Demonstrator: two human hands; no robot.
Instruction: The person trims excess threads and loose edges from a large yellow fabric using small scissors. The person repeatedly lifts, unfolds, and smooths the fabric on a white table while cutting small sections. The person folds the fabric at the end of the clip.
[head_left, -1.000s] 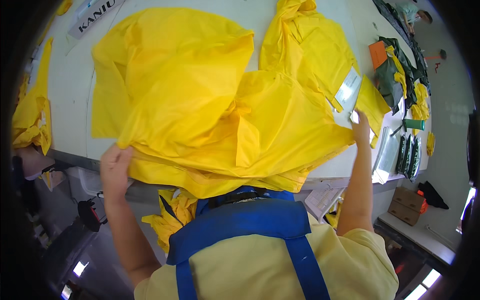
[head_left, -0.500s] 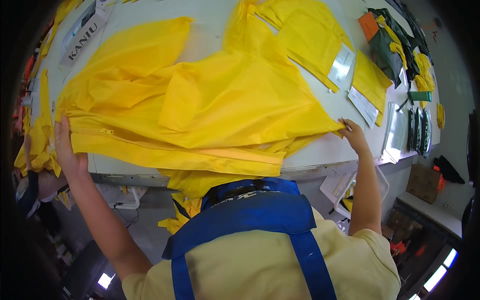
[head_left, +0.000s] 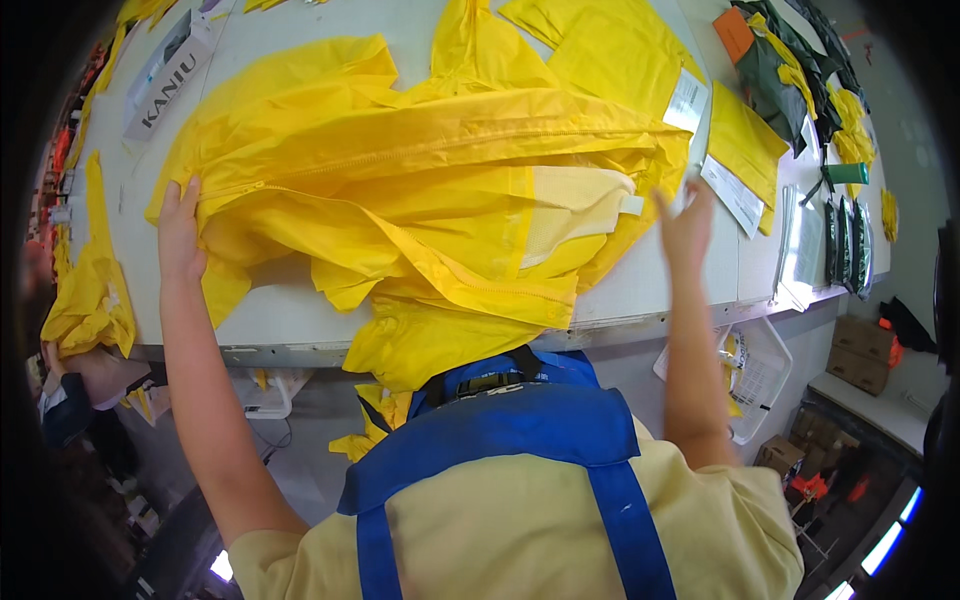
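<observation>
One yellow jacket (head_left: 350, 165), zip (head_left: 262, 186) parted, on white table (head_left: 300, 312); left hand (head_left: 183, 235) grasping one end; right hand (head_left: 687, 225) blurred near other, grip unclear.

A crumpled yellow zippered jacket (head_left: 430, 150) lies open across the pale table (head_left: 300, 310), cream lining (head_left: 572, 208) showing.

The white surface (head_left: 290, 318) carries a spread yellow garment (head_left: 420, 180) mid-frame, folded yellow garments (head_left: 620, 60) with white cards (head_left: 685, 100) upper right, a white box (head_left: 165, 85) upper left, and dark packets (head_left: 847, 245) at right.
</observation>
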